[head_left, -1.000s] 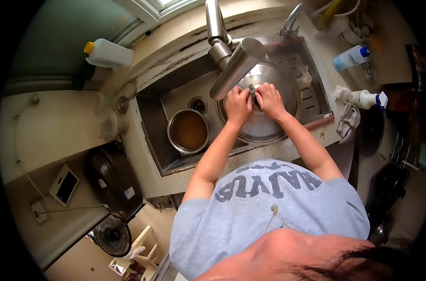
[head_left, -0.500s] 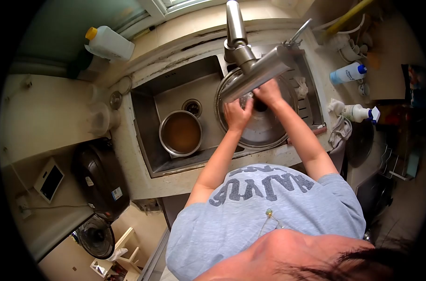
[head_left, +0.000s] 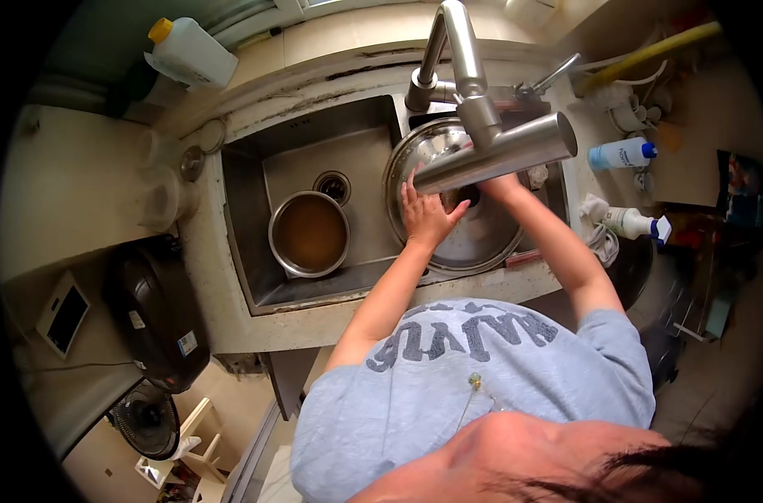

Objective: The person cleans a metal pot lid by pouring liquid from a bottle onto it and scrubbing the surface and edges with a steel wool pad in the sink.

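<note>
A large round pot lid [head_left: 475, 243] with a dark knob [head_left: 468, 198] lies over the right basin. My left hand [head_left: 430, 220] rests on its left side, fingers spread and thumb pointing toward the knob. The faucet's thick cylindrical head [head_left: 516, 155] crosses above the lid and covers the fingertips in part. My right hand [head_left: 500, 188] reaches beneath that head on the lid's right side. Its fingers are hidden behind the metal, so whether it grips anything does not show.
In the left basin [head_left: 365, 243], a metal pot [head_left: 311, 235] of brownish liquid stands beside the drain [head_left: 332, 186]. Bottles [head_left: 620, 154] and a cloth [head_left: 603, 245] are on the right counter. A white jug [head_left: 195, 54] stands at the back left.
The faucet head has shifted right and turned in view. My left hand has spread its fingers more on the lid; my right hand has moved slightly right and down, under the faucet head.
</note>
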`<state>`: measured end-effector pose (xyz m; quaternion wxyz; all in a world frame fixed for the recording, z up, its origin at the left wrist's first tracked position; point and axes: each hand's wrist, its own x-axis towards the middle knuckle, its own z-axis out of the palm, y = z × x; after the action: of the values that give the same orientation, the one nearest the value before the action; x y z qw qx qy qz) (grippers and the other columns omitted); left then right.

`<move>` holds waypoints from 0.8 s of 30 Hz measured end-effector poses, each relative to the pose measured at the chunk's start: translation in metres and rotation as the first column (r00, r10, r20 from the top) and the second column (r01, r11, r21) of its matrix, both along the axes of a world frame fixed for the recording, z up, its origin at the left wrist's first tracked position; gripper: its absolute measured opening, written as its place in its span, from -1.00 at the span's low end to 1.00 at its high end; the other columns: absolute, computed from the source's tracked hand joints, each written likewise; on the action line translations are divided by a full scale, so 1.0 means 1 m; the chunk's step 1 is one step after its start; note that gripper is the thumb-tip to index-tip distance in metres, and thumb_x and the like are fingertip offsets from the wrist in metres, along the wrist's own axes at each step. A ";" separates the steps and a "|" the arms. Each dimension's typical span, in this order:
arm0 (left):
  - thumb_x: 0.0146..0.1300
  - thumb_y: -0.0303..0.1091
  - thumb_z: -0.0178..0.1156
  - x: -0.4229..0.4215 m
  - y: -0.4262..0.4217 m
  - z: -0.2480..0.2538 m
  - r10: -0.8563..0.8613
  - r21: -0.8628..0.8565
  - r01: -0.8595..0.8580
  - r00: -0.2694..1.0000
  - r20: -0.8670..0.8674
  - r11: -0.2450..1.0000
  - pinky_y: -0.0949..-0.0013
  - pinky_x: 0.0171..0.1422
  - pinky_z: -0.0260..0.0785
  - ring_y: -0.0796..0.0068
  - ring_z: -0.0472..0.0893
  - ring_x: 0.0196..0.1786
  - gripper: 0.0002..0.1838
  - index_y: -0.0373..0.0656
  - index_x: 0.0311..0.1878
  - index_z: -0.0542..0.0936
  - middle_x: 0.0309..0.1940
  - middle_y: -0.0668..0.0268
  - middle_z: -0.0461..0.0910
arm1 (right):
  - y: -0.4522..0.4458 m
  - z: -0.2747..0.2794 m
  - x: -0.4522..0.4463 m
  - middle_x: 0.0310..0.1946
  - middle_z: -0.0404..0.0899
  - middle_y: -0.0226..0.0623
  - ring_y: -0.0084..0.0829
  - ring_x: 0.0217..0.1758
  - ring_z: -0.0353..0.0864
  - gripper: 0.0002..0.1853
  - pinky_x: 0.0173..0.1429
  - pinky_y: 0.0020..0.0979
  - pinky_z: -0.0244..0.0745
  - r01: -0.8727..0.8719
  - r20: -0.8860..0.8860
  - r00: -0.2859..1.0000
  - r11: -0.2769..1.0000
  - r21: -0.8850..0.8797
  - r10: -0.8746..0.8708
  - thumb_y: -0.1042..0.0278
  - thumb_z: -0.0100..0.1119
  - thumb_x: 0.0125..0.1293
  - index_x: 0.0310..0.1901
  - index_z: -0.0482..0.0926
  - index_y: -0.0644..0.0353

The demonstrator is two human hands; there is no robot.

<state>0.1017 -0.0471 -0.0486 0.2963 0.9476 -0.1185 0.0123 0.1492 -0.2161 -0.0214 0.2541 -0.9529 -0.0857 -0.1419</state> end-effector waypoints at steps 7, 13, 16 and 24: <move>0.00 0.30 0.21 -0.002 0.001 -0.008 -0.014 -0.025 0.015 1.000 0.024 1.000 -0.05 0.44 -0.03 0.10 0.04 0.44 -0.11 -0.21 0.24 0.39 0.34 0.02 0.19 | -0.025 -0.001 0.000 -0.24 0.64 -0.12 -0.10 -0.13 0.61 -0.75 -0.04 -0.21 0.51 -0.098 -0.128 0.986 0.994 0.054 0.104 0.36 0.37 -0.02 -0.24 0.67 0.17; 0.01 0.33 0.18 -0.001 0.002 -0.006 -0.033 -0.017 0.032 0.999 -0.010 0.999 -0.04 0.46 -0.07 0.10 0.01 0.45 -0.09 -0.21 0.26 0.37 0.37 0.03 0.14 | -0.041 -0.040 0.012 -0.14 0.64 -0.14 -0.15 0.03 0.57 -0.63 0.13 -0.27 0.44 0.059 -0.240 0.971 0.972 0.228 -0.002 0.38 0.44 -0.06 -0.13 0.66 0.15; 0.01 0.34 0.17 -0.012 0.005 -0.006 -0.046 0.003 0.046 0.999 0.016 0.999 -0.04 0.45 -0.07 0.09 0.01 0.46 -0.09 -0.21 0.27 0.36 0.38 0.04 0.12 | -0.033 -0.008 0.009 -0.10 0.63 -0.15 -0.17 0.04 0.58 -0.63 0.12 -0.26 0.46 0.114 -0.478 0.864 0.862 0.494 0.160 0.41 0.44 -0.07 -0.14 0.66 0.16; 0.02 0.33 0.17 -0.007 0.002 -0.007 -0.033 0.006 0.033 0.999 0.010 0.999 -0.04 0.46 -0.10 0.10 -0.01 0.46 -0.11 -0.21 0.25 0.38 0.37 0.03 0.14 | -0.040 0.018 0.005 -0.30 0.67 -0.19 -0.18 -0.14 0.65 -0.85 0.02 -0.28 0.51 0.201 -0.434 0.895 0.960 0.197 -0.098 0.50 0.35 0.00 -0.32 0.71 0.14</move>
<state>0.0944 -0.0451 -0.0557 0.2930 0.9464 -0.1355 0.0118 0.1547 -0.2564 -0.0032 0.3666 -0.9275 0.0627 0.0380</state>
